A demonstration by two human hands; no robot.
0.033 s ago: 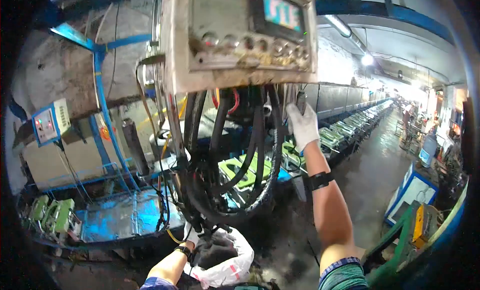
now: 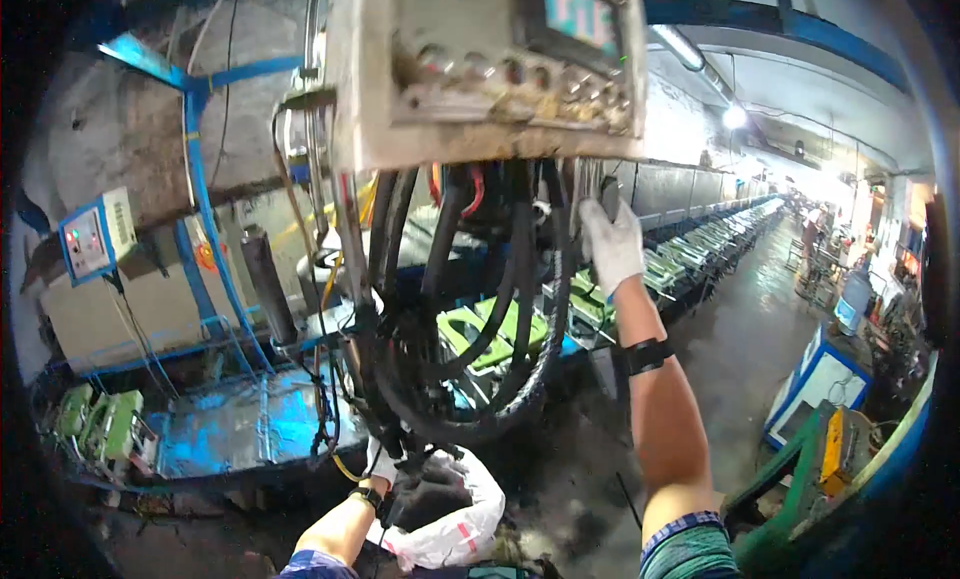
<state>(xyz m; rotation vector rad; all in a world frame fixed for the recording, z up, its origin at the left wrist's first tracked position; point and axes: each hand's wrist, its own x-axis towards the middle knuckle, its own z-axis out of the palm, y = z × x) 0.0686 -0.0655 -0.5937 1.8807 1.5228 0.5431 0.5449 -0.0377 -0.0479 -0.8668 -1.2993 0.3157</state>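
My right hand (image 2: pixel 612 247), in a white glove, is raised beside the hanging control box (image 2: pixel 490 119). Its fingers close round a dark upright handle (image 2: pixel 609 193), whose top stands out above the glove. Low at the left, my gloved left hand (image 2: pixel 382 463) is by the lower end of the thick black hoses (image 2: pixel 450 419). Those hoses and dark fittings hide most of its fingers, so its grip does not show. Just right of it sits a white sack (image 2: pixel 478 519) with dark, loose-looking material (image 2: pixel 430 494) inside.
Green moulds (image 2: pixel 490 334) stand in a long row running to the far right. A blue-stained metal bed (image 2: pixel 215 429) lies at left, below a small control panel (image 2: pixel 90 241). At right are a blue-and-white cabinet (image 2: pixel 805 384), a water bottle (image 2: pixel 853 301) and a green frame (image 2: pixel 790 479).
The control box appears slightly higher and farther right in view. Both hands keep nearly the same places and postures.
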